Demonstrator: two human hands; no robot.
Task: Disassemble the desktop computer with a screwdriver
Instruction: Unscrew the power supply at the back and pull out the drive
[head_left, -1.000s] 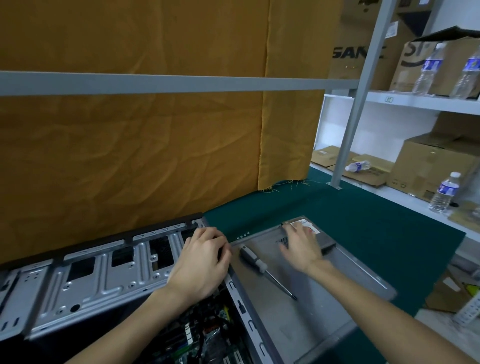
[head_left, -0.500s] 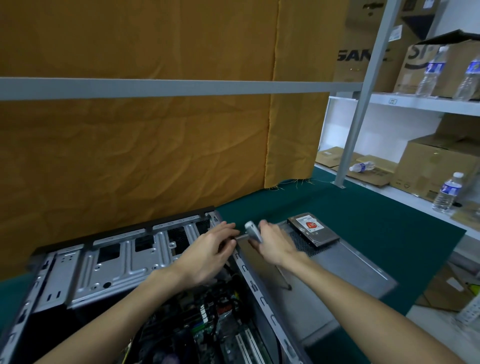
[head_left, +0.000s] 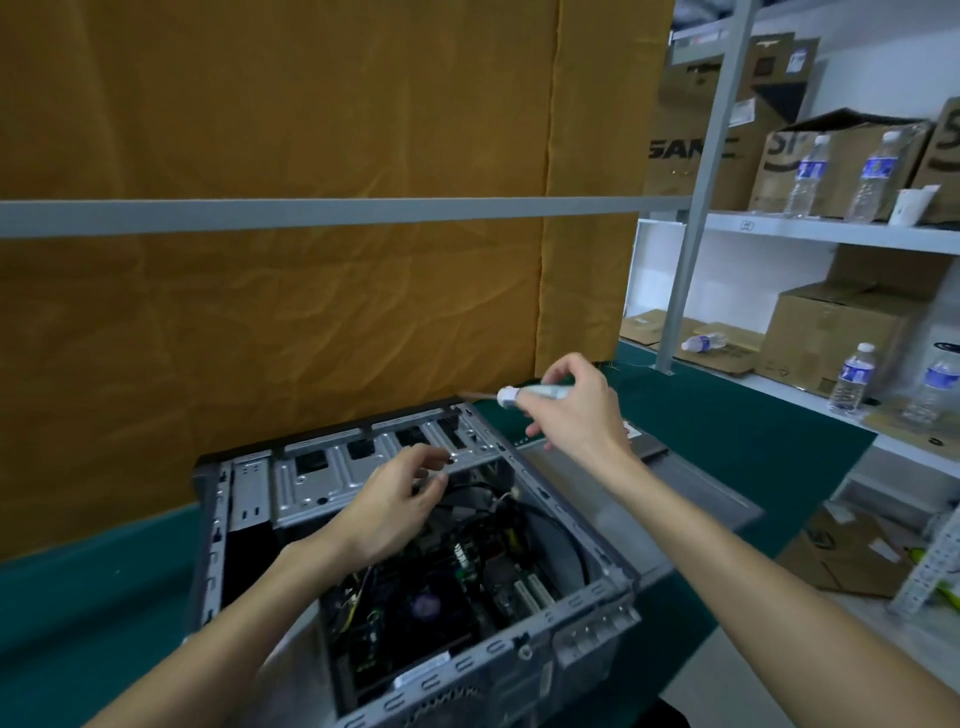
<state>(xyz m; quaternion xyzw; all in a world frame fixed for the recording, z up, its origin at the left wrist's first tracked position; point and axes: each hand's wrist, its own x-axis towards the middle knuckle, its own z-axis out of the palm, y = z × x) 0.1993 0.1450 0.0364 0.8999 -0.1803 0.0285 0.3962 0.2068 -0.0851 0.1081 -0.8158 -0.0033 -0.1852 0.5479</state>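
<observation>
Computer case (head_left: 415, 561): on the desk (head_left: 727, 441), open side up, its drive bays at the far end. Behind the case: hanging cloth (head_left: 311, 312). Right of the case, flat on the desk: side panel (head_left: 649, 499), with a hard drive (head_left: 647, 440) on its far end. My left hand (head_left: 395, 499): over the case's far half. My right hand (head_left: 576, 410): above the case's far right corner, screwdriver (head_left: 530, 393) in its grip. Farther right of the case: shelf (head_left: 831, 231) bearing boxes (head_left: 831, 332) and bottles (head_left: 852, 376).

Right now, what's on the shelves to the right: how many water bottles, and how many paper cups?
Water bottles: 5
Paper cups: 1
Total: 6
</observation>
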